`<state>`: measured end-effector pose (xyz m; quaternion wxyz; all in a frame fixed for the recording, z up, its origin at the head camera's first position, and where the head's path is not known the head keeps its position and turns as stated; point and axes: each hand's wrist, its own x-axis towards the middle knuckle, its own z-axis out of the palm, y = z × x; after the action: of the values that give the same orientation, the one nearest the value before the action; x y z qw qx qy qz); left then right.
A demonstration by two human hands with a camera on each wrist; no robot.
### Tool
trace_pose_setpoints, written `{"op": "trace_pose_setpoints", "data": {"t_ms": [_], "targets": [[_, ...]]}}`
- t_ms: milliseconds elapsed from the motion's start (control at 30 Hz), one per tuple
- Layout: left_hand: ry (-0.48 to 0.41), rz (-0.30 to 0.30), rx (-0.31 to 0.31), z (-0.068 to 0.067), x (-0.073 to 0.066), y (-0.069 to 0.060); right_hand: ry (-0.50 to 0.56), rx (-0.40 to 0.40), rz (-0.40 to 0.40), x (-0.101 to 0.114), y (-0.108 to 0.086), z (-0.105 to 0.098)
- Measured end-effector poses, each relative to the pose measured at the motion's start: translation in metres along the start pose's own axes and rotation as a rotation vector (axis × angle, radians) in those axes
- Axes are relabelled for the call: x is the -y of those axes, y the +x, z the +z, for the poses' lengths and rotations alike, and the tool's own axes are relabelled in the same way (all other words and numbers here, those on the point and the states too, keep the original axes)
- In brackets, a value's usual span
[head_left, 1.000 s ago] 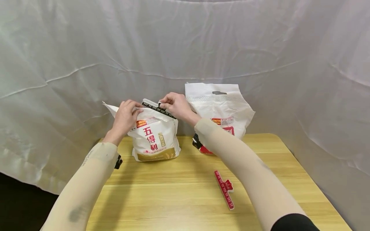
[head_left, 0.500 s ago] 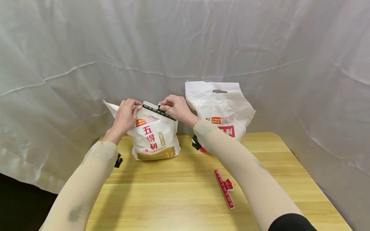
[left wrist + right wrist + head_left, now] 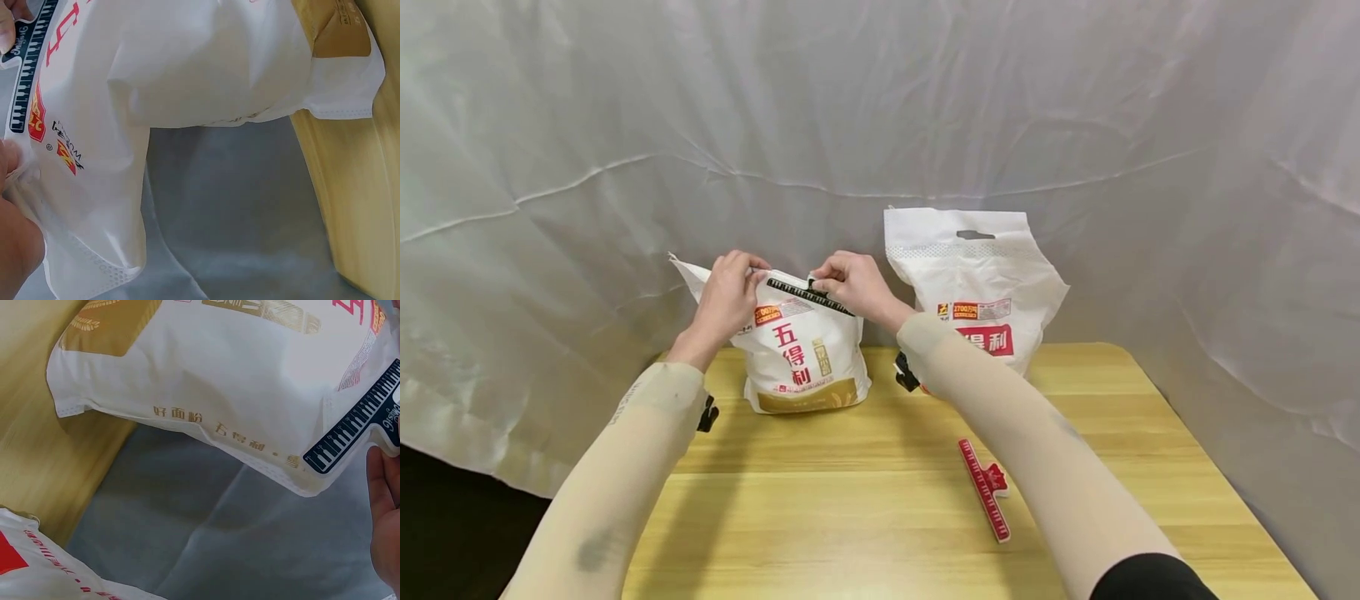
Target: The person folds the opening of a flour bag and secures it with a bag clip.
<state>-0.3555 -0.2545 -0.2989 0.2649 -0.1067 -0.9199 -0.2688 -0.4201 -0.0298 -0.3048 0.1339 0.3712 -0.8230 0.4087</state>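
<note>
A pale yellow wood-grain bench [image 3: 820, 517] carries a tall white woven bag with a cut-out handle [image 3: 977, 279] at back right and, near it, a squat white bag with red lettering and a gold base band [image 3: 842, 354]. The left hand [image 3: 730, 292] pinches the squat bag's top edge between its fingers; the right hand's [image 3: 861, 283] fingers pinch the handle of a black piano-key clip [image 3: 809, 295] slanting along that edge. A red piano-key clip [image 3: 983, 490] lies nearer the camera.
</note>
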Motion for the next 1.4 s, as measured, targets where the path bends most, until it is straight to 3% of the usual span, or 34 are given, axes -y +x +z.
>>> {"op": "trace_pose_setpoints", "data": {"t_ms": [433, 767, 967, 1200, 1400], "targets": [[0.013, -0.026, 0.010, -0.003, -0.003, 0.001, 0.001, 0.051, 0.079, 0.000, 0.001, 0.000], [0.050, -0.004, -0.030, -0.004, -0.002, -0.005, -0.053, 0.004, 0.108, 0.004, -0.011, 0.006], [0.068, 0.014, -0.052, -0.005, -0.004, -0.005, -0.014, -0.006, 0.146, 0.006, -0.017, 0.007], [0.070, 0.056, -0.113, -0.001, -0.003, -0.007, -0.004, -0.025, 0.155, 0.010, -0.023, 0.005], [0.045, 0.115, -0.224, 0.003, -0.006, -0.010, 0.019, -0.060, 0.146, 0.010, -0.029, 0.006]]}}
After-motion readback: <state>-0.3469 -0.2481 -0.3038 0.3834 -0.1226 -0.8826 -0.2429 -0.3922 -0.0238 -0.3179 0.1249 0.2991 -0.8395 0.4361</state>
